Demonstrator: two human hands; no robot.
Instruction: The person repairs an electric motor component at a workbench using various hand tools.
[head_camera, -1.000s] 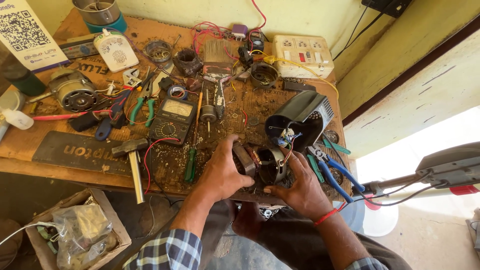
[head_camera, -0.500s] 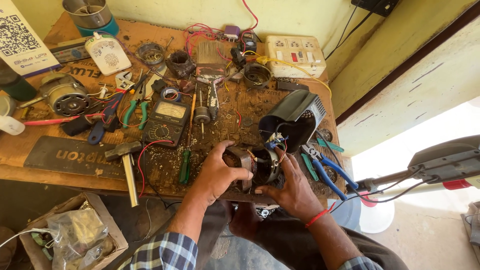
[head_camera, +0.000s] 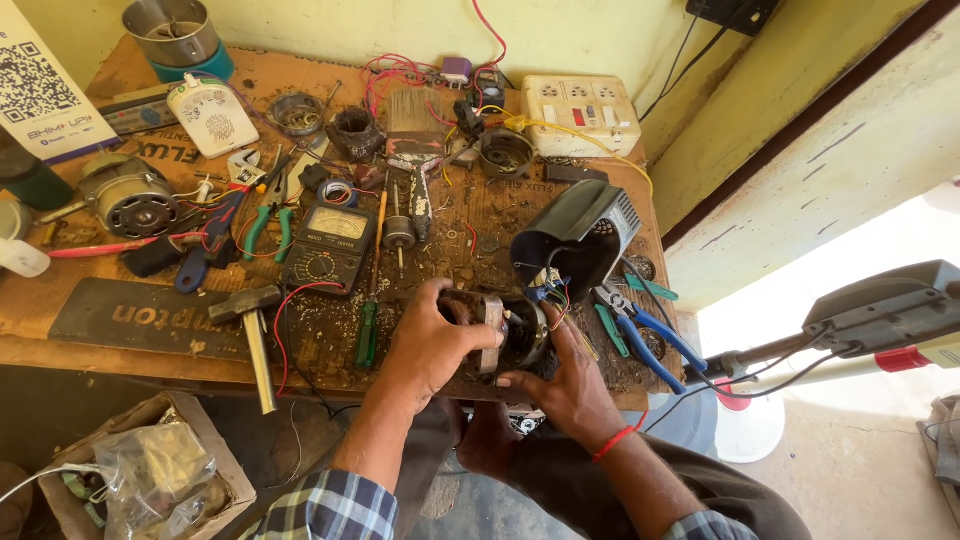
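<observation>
Rusty small motor (head_camera: 505, 335) clamped by left hand (head_camera: 435, 345) and right hand (head_camera: 560, 385) fingers, plastic bag (head_camera: 150, 480) in cardboard box (head_camera: 215, 450)

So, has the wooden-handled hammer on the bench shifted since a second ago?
No. The wooden-handled hammer still lies beside the dark lettered plate, handle overhanging the bench edge; only the camera moved.

Left hand (head_camera: 432, 345) and right hand (head_camera: 562, 382) curled, facing inward
</observation>
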